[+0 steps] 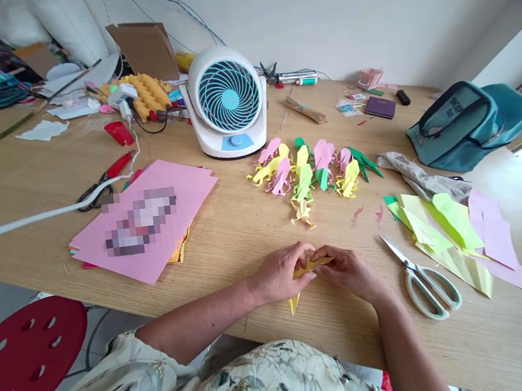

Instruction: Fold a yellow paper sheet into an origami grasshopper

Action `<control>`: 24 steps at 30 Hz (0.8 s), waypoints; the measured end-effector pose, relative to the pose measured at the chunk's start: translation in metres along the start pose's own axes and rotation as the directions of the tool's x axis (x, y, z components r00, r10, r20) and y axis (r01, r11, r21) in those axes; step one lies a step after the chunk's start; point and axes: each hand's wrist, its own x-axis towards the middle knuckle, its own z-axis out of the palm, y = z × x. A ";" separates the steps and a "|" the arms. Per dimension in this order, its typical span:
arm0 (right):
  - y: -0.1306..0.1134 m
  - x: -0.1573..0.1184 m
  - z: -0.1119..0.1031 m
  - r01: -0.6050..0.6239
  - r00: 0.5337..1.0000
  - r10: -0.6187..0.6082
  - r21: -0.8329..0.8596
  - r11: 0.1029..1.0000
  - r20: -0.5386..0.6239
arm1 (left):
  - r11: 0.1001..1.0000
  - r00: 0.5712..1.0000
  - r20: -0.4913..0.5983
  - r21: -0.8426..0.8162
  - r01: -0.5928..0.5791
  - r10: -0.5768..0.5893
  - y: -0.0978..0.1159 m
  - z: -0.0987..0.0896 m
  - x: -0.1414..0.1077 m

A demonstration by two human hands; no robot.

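Near the table's front edge, my left hand [282, 273] and my right hand [346, 272] both pinch a folded piece of yellow paper [304, 269]. One pointed end of the paper sticks out below my left hand, and part of it is hidden by my fingers. Beyond my hands stands a group of folded paper figures [303, 174] in pink, yellow and green. To the right of my right hand lie scissors [426, 283] with pale handles, their blades pointing toward the figures.
Green and pink paper strips [456, 235] lie at the right, below a teal bag [457, 127]. A white fan [230, 98] stands behind the figures. Pink sheets [184, 186] are stacked at the left, by red-handled pliers [119, 165]. A red stool [19, 358] is below the edge.
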 end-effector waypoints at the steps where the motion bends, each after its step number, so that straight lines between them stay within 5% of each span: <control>1: 0.001 0.000 0.000 0.005 1.000 -0.005 0.000 1.000 0.000 | 1.000 1.000 -0.005 -0.002 -0.003 0.003 0.000 0.000 0.000; 24: -0.013 -0.004 -0.005 0.054 0.992 -0.034 -0.159 0.986 0.122 | 0.985 0.993 0.064 0.140 -0.104 0.096 0.000 -0.001 0.001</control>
